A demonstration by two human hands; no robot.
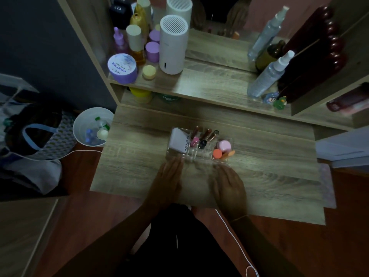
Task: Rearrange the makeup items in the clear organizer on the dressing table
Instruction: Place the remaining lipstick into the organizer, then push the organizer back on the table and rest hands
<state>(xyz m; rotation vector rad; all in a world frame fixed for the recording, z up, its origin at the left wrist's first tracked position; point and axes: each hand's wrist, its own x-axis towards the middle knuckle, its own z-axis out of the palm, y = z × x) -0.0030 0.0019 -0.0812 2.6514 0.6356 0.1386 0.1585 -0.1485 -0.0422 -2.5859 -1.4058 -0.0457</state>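
Observation:
A clear organizer [199, 155] stands in the middle of the wooden dressing table [269, 176]. It holds a white box [178, 142] at its left, several lipstick tubes [205, 134] in the middle, and a pink round compact [224, 146] and an orange item [217, 153] at its right. My left hand [169, 174] lies flat on the table just in front of the organizer's left corner, fingertips near its front wall. My right hand [229, 184] rests flat in front of its right part. Both hands hold nothing.
On the raised shelf stand a white cylinder device [172, 45], a purple jar [122, 68], several bottles [137, 43] and spray bottles [269, 74]. A white bin [92, 126] sits left of the table, and a white cable [235, 236] runs along the floor.

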